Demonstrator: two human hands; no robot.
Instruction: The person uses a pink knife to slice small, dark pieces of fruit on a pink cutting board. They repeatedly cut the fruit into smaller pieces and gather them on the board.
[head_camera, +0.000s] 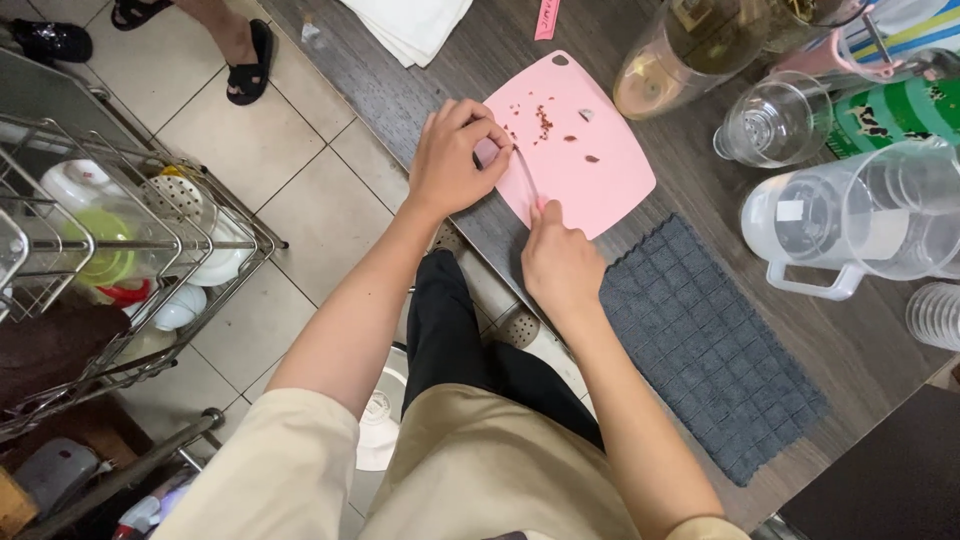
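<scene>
Smooth pink cutting board (600, 170): left hand (452, 160) fingers curled, pinching something small at its edge; right hand (560, 262) fingers pressed around thin knife (527, 176); red bits (545, 122) on it; grey waffle cloth (715, 345) beside.

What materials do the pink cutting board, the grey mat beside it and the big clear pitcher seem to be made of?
Pink cutting board: likely plastic, thin, matte and evenly coloured. Grey mat: cloth, probably microfibre, with a soft waffle grid. Clear pitcher: transparent plastic or glass; the white moulded handle suggests plastic.

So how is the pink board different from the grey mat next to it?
The pink cutting board is smooth and carries small red bits; the grey mat is waffle-textured and bare. The board is lighter and has a hole near one corner; the mat has none. Both lie flat on the dark wooden counter.
</scene>
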